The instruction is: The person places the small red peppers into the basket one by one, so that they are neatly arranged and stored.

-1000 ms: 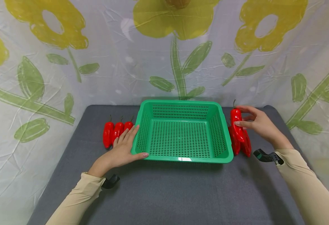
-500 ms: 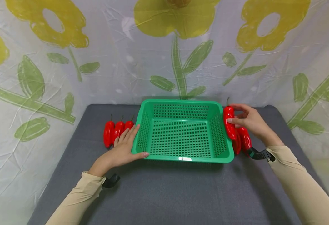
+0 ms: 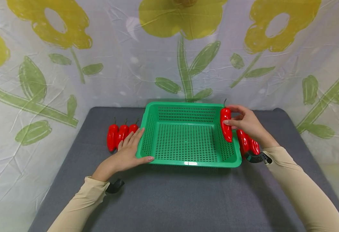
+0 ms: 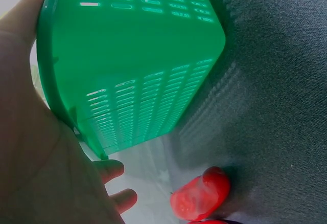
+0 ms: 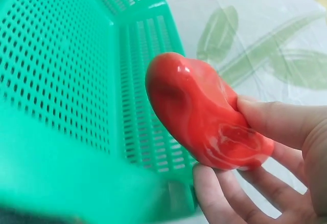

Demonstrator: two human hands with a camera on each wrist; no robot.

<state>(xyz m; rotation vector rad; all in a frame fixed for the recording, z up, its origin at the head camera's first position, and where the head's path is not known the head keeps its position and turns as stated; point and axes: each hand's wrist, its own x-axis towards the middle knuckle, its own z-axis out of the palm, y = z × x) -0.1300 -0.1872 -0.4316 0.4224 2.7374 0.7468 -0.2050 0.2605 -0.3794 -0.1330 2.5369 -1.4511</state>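
Observation:
A glossy red chili pepper (image 3: 225,124) with a thin green stem is pinched between the thumb and fingers of my right hand (image 3: 246,124), over the right rim of a green plastic basket (image 3: 186,163). In the right wrist view the pepper (image 5: 199,111) hangs beside the basket's perforated side wall, its blunt tip toward the camera. My left hand (image 3: 124,156) rests on the basket's left front corner, fingers spread straight along the rim and thumb on the front edge. Nothing lies inside the basket.
Two red peppers (image 3: 242,140) lie on the grey table (image 3: 183,196) right of the basket, partly hidden by my right hand and its wrist strap. Three more peppers (image 3: 112,138) stand in a row left of the basket. A flower-printed curtain (image 3: 114,64) hangs behind.
My right hand has carried the pepper left, from above the right-hand peppers to over the basket's right rim. The left hand and basket have stayed in place.

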